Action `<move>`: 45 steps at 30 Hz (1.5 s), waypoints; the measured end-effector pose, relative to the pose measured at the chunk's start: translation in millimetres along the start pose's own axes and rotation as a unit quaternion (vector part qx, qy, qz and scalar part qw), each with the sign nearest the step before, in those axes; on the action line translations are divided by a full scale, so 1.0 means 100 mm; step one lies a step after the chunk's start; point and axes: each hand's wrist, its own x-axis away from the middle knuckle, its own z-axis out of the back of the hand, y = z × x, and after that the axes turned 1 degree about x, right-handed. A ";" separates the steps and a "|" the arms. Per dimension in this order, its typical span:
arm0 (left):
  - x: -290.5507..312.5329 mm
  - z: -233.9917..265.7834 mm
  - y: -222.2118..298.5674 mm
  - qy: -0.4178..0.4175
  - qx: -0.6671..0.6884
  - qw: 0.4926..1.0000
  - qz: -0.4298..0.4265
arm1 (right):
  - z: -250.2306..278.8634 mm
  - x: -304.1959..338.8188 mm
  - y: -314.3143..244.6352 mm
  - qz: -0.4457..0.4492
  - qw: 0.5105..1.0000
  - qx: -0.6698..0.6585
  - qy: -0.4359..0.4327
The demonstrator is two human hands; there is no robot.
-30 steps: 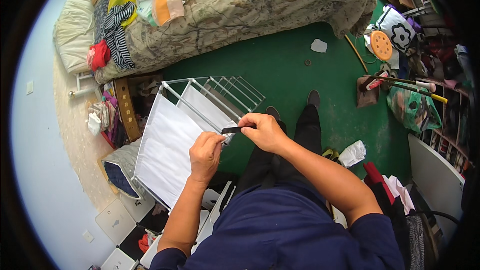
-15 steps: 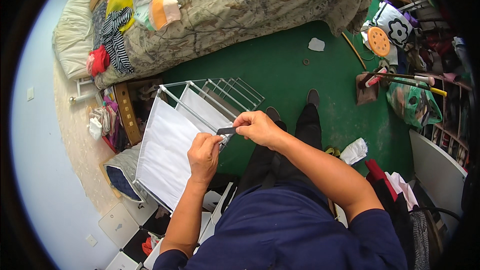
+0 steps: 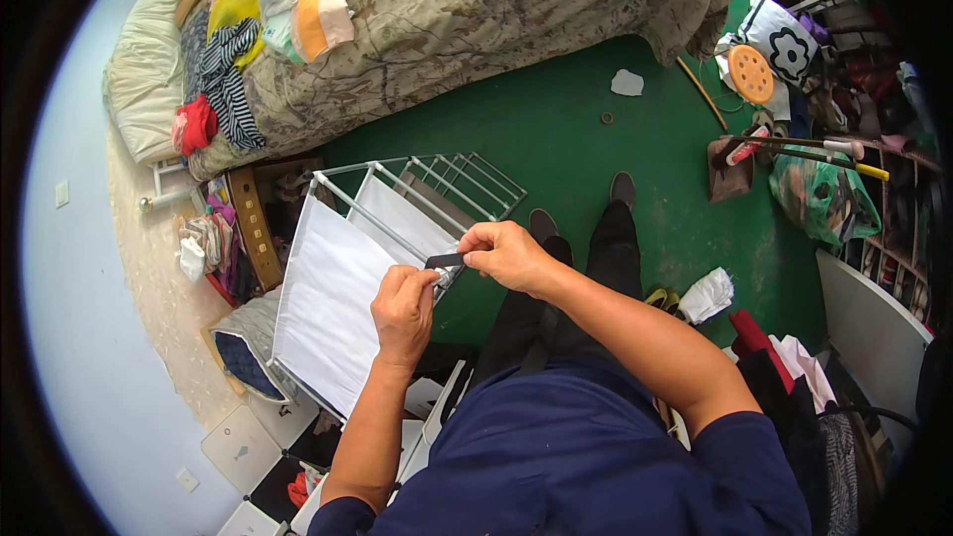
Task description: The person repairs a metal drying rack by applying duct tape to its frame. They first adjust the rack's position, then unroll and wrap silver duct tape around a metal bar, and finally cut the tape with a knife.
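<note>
A short black strap (image 3: 446,261) spans the small gap between my two hands. My right hand (image 3: 506,256) pinches its right end between thumb and fingers. My left hand (image 3: 403,310) is closed at the strap's other end, fingertips pressed together; the exact grip there is partly hidden. Just beyond and below the hands stands a tilted folding rack (image 3: 349,201) of pale metal tubes, with white cloth panels (image 3: 323,298) hung in it. The rack's near corner lies behind my fingers.
A bed with a camouflage cover (image 3: 476,40) fills the far side, clothes on top. A dustpan (image 3: 730,174), a green bag (image 3: 824,201) and crowded shelves stand right. A white cloth (image 3: 707,295) lies on the green floor (image 3: 556,129). White storage cubes (image 3: 238,447) stand lower left.
Both hands stay almost in place, the strap shifting very slightly left. The view has turned a little; the rack has not visibly moved.
</note>
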 end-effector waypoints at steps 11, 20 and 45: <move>0.02 -0.02 0.04 0.001 -0.019 1.000 0.004 | -0.09 -0.03 -0.08 0.014 0.999 0.040 -0.021; 0.09 -0.05 0.09 0.008 -0.024 1.000 0.013 | -0.02 0.03 -0.03 0.027 0.995 0.099 -0.013; 0.14 -0.06 0.15 -0.001 -0.040 0.999 0.014 | -0.08 0.04 -0.04 0.098 0.977 0.184 -0.033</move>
